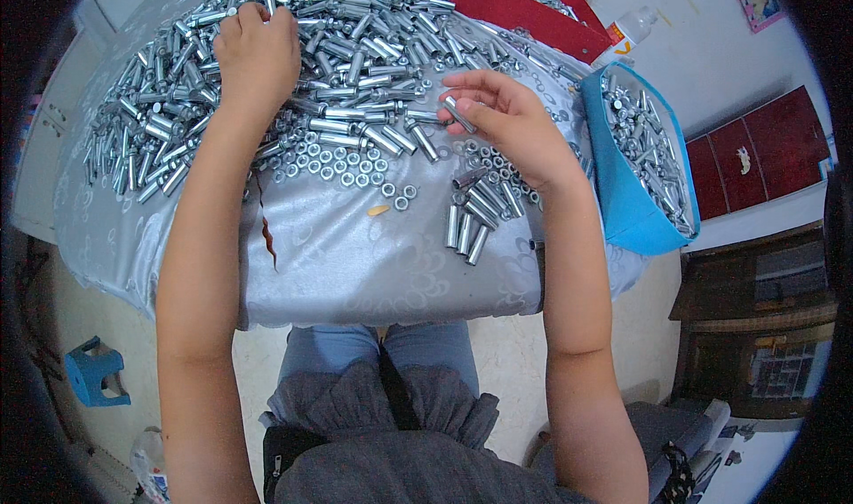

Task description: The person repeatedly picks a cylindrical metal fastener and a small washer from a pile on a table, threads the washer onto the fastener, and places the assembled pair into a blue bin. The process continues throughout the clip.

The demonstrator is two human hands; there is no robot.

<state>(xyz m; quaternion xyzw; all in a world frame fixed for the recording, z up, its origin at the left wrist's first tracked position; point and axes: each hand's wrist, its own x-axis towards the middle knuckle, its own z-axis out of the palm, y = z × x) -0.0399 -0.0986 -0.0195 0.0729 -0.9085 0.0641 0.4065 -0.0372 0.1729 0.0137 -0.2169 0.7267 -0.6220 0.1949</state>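
The right hand (511,122) pinches one metal sleeve (459,113) between fingertips, above the loose nuts (342,162). The left hand (258,55) rests palm-down, fingers curled, on the sleeve pile (355,24); what it holds cannot be told.

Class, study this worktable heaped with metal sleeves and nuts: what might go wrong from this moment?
1. The small row of sleeves lies near the table's front edge; a nudge from the right hand might roll them off.
2. The left hand presses into the big heap; pieces could slide and scatter the loose nuts.
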